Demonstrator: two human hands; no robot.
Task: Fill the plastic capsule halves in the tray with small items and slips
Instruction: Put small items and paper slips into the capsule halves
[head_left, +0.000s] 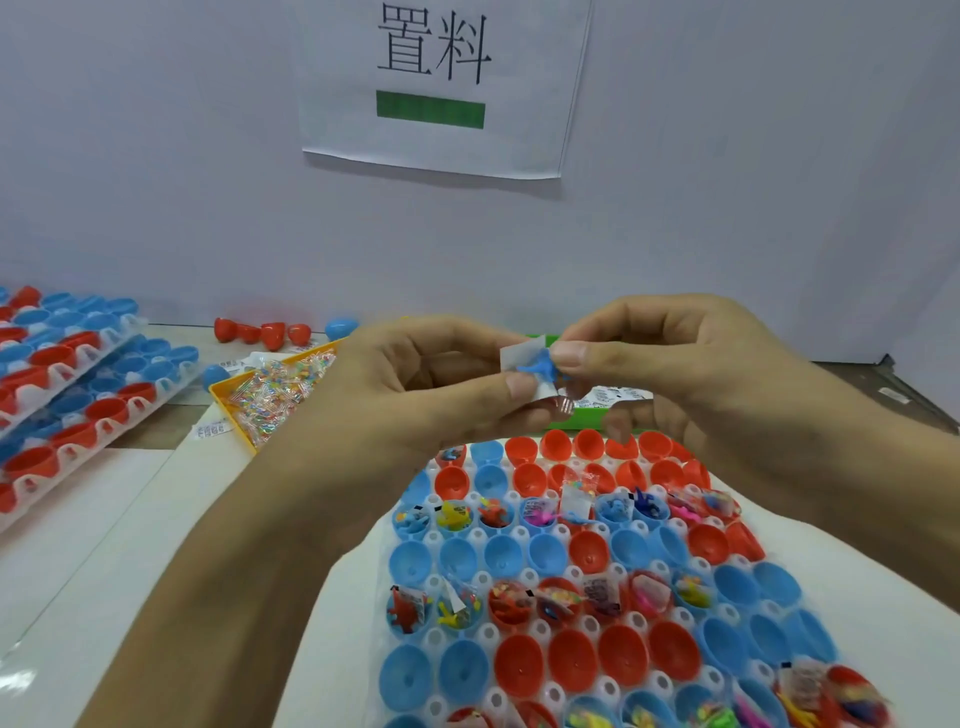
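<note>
A pale wall (727, 182) closes off the far edge of the table (104, 545), and a white paper sign (441, 88) with two large black characters and a green bar is stuck to it. The table is light, with a darker strip along its far right edge.

The white tray (524, 577) lies at the near edge, its long axis running from the near edge toward the wall. Red and blue capsule halves (571, 660) sit in its rows, open ends up; every other row holds small toys and slips, while the rows between are bare cups.

At the left edge, two more stacked trays (78, 384) of red and blue halves run slantwise toward the far left corner. A yellow bin (270, 395) of small clear packets sits behind the main tray, a green bin (592, 413) beside it to the right, mostly hidden by the hands. Loose red capsule halves (260, 332) lie near the wall.

Both hands meet above the far end of the tray. The left hand (415, 384) has its fingers curled, its grip pinching a white slip (522, 353) with thumb and forefinger. The right hand (675, 364) pinches a small blue toy (537, 366) against that slip, fingertips pressed together. The toy lies roughly crosswise, left to right; its shape is too small to tell.
</note>
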